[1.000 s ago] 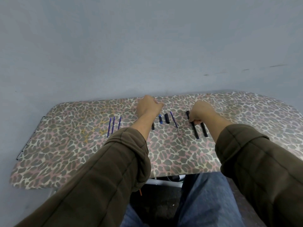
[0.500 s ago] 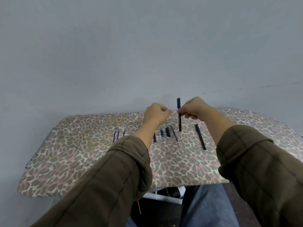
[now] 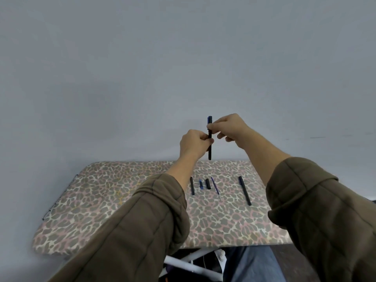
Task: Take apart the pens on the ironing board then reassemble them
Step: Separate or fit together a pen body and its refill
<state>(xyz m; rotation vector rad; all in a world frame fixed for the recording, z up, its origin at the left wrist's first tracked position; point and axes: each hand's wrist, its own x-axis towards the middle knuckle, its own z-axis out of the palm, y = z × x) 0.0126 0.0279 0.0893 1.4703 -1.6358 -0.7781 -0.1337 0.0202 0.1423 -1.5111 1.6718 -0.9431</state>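
Both hands are raised above the ironing board (image 3: 122, 200), holding one dark pen (image 3: 209, 151) upright between them, well clear of the patterned cover. The left hand (image 3: 193, 144) grips the pen around its middle with curled fingers, and the right hand (image 3: 230, 127) pinches the upper part just below the blue-tinged top end. This looks like the start of taking this pen apart: one hand steadies the body while the other works on the top. On the board below lie loose parts in a row: a dark tube (image 3: 192, 186), a small blue piece (image 3: 201, 184), a short black piece (image 3: 207, 184) and a thin refill (image 3: 215, 187). A second whole pen (image 3: 244, 190) lies apart to their right. The next move probably calls for a firm hold with the left hand while the right pulls or twists the top piece straight off along the pen's length, without bending it; which of the two it needs cannot be told from here.
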